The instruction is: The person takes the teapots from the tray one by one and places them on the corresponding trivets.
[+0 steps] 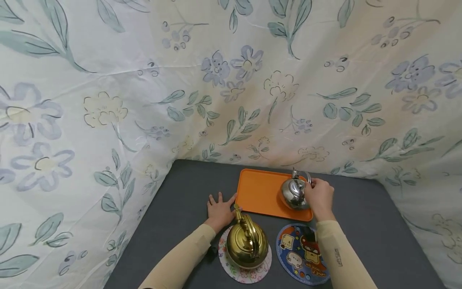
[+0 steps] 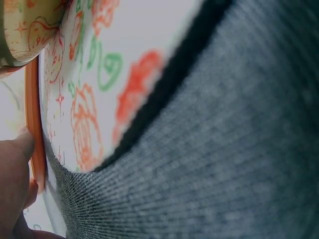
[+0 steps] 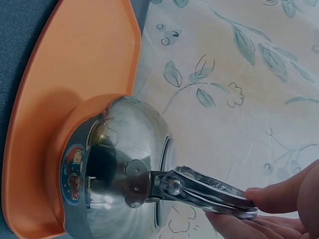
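Gold kettle (image 1: 247, 242) nearest the camera, sitting on a white floral mat (image 1: 245, 273); cartoon-print round mat (image 1: 301, 253) just right of it, bare. Both mats on the grey table (image 1: 169, 224). Right hand (image 1: 319, 197) has fingers curled round the handle of the silver kettle (image 1: 294, 192); the right wrist view shows fingertips (image 3: 279, 199) pinching the metal handle. Silver kettle sits upright on the right end of the orange tray (image 1: 258, 192), which lies at the table's far edge against the floral cloth (image 1: 108, 100). Left hand (image 1: 220, 210) flat on the table, fingers spread, grip empty, thumb touching the tray's left rim.
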`<state>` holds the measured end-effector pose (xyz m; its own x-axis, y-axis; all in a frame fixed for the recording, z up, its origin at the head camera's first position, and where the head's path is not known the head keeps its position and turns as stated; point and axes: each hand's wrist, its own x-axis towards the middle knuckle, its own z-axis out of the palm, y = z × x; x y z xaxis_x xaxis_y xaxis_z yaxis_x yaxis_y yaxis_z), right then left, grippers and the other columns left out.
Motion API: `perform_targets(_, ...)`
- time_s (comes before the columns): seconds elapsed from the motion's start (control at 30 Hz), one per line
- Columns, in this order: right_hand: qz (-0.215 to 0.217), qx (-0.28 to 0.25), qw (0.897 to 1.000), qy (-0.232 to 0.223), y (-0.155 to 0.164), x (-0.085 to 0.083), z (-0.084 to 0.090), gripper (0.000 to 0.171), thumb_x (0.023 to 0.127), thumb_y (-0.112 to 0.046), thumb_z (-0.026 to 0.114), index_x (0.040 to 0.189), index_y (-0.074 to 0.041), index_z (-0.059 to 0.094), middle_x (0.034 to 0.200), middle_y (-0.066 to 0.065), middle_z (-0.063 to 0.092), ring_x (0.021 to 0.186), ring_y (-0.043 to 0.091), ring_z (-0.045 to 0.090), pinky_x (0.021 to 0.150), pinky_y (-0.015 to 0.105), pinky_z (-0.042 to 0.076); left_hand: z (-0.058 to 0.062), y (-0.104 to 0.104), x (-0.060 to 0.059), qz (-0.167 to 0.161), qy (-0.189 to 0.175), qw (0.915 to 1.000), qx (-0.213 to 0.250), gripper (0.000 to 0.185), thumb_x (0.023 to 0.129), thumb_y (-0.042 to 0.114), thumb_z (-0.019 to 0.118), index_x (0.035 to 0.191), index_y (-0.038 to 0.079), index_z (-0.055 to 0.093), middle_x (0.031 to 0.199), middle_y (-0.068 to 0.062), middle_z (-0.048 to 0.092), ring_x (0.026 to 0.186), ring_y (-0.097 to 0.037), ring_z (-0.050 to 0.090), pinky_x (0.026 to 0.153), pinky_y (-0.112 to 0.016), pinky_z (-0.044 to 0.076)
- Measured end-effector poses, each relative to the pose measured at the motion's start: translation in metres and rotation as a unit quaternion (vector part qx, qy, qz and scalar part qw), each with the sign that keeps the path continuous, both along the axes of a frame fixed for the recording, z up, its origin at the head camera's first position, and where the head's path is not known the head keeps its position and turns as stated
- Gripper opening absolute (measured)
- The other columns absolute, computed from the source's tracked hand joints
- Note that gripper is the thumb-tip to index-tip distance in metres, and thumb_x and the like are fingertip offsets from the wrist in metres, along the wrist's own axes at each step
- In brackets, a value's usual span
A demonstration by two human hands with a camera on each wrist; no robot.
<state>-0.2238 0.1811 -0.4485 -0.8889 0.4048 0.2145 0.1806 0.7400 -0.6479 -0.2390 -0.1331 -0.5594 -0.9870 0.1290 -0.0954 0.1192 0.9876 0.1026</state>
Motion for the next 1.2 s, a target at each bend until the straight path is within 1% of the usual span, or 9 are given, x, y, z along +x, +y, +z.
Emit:
perform_targets(0.1, -0.001, -0.001, 1.000, -0.001, 0.000, 0.003, 0.003, 0.032, 0.099, -0.013, 0.059, 0.118, 0.010, 0.070, 0.104, 0.029, 0.072, 0.089, 0.043, 0.068, 0.072, 0.052, 0.055, 0.000, 0.001, -0.001, -0.001, 0.002, 1.0000, -0.003, 0.067, 0.094, 0.074, 0.044, 0.156, 0.050, 0.031, 0.161, -0.022, 0.034, 0.142, -0.061, 0.027, 0.111, -0.066, 0.033)
perform_targets(0.17, 0.000, -0.001, 1.000, -0.001, -0.001, 0.005, 0.005, 0.033, 0.099, -0.013, 0.059, 0.120, 0.010, 0.069, 0.107, 0.030, 0.072, 0.093, 0.045, 0.068, 0.076, 0.054, 0.056, 0.000, 0.001, -0.002, -0.001, 0.005, 1.0000, -0.002, 0.067, 0.094, 0.073, 0.044, 0.156, 0.049, 0.032, 0.160, -0.022, 0.035, 0.142, -0.062, 0.028, 0.111, -0.066, 0.034)
perform_targets(0.37, 0.008, 0.000, 1.000, 0.011, -0.002, 0.011, 0.010, 0.035, 0.099, -0.013, 0.060, 0.121, 0.012, 0.068, 0.109, 0.031, 0.071, 0.092, 0.046, 0.069, 0.077, 0.056, 0.056, 0.001, 0.001, -0.005, -0.001, 0.011, 0.9999, 0.002, 0.067, 0.094, 0.074, 0.044, 0.155, 0.049, 0.033, 0.160, -0.022, 0.036, 0.141, -0.062, 0.029, 0.110, -0.066, 0.034)
perform_targets(0.63, 0.009, 0.003, 1.000, 0.020, -0.004, 0.021, 0.013, 0.034, 0.099, -0.014, 0.060, 0.119, 0.012, 0.069, 0.106, 0.030, 0.072, 0.089, 0.044, 0.070, 0.075, 0.055, 0.057, -0.002, 0.002, -0.009, -0.001, 0.003, 1.0000, -0.004, 0.065, 0.096, 0.069, 0.048, 0.156, 0.050, 0.032, 0.160, -0.022, 0.035, 0.142, -0.062, 0.028, 0.110, -0.066, 0.034)
perform_targets(0.8, 0.010, 0.002, 1.000, 0.022, -0.007, 0.028, 0.017, 0.034, 0.100, -0.014, 0.061, 0.119, 0.013, 0.068, 0.107, 0.031, 0.071, 0.092, 0.045, 0.070, 0.075, 0.055, 0.057, -0.005, 0.002, -0.011, 0.002, 0.001, 1.0000, -0.005, 0.066, 0.095, 0.072, 0.045, 0.156, 0.051, 0.030, 0.161, -0.022, 0.034, 0.142, -0.062, 0.026, 0.111, -0.066, 0.032)
perform_targets(0.93, 0.013, -0.002, 0.999, 0.031, -0.008, 0.033, 0.020, 0.032, 0.098, -0.013, 0.063, 0.117, 0.013, 0.069, 0.105, 0.031, 0.072, 0.088, 0.044, 0.072, 0.070, 0.052, 0.058, -0.007, 0.003, -0.012, 0.001, 0.001, 1.0000, -0.005, 0.065, 0.095, 0.072, 0.045, 0.156, 0.051, 0.030, 0.161, -0.022, 0.034, 0.143, -0.062, 0.026, 0.111, -0.066, 0.032)
perform_targets(1.03, 0.013, -0.001, 0.999, 0.038, -0.009, 0.037, 0.021, 0.031, 0.097, -0.012, 0.064, 0.115, 0.012, 0.070, 0.103, 0.031, 0.072, 0.088, 0.044, 0.072, 0.069, 0.052, 0.058, -0.007, 0.004, -0.012, 0.002, 0.001, 1.0000, -0.002, 0.065, 0.096, 0.070, 0.047, 0.155, 0.051, 0.031, 0.161, -0.021, 0.034, 0.142, -0.062, 0.026, 0.111, -0.066, 0.032)
perform_targets(1.2, 0.014, -0.001, 0.999, 0.040, -0.009, 0.043, 0.022, 0.031, 0.097, -0.013, 0.066, 0.115, 0.012, 0.070, 0.104, 0.031, 0.072, 0.094, 0.046, 0.071, 0.077, 0.056, 0.057, -0.004, 0.004, -0.012, 0.005, 0.001, 1.0000, -0.003, 0.064, 0.097, 0.063, 0.054, 0.155, 0.050, 0.032, 0.161, -0.021, 0.034, 0.142, -0.062, 0.027, 0.111, -0.066, 0.033)
